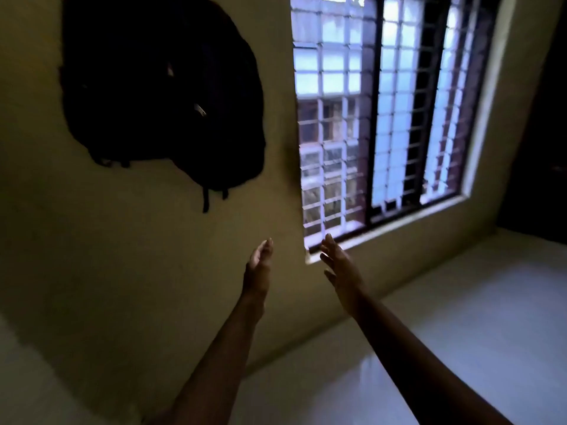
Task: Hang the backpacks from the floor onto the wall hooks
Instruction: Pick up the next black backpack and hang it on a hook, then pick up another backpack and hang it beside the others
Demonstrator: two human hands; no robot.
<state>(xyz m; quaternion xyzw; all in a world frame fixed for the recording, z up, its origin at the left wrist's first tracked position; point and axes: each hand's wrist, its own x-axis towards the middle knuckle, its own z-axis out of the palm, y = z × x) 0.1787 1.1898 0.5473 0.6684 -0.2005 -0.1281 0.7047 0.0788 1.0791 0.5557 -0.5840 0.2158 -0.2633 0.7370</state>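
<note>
Left hand (pixel 259 262) and right hand (pixel 342 265) empty, fingers spread, black backpack (pixel 159 93) apparently hanging well above.

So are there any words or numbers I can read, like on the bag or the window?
None can be read.
Backpack: too dark; two small pale marks on it are too blurred to tell if they are letters.
Window: only bars and a blurred view outside, no sign.
Wall and floor: no writing shows.
</note>
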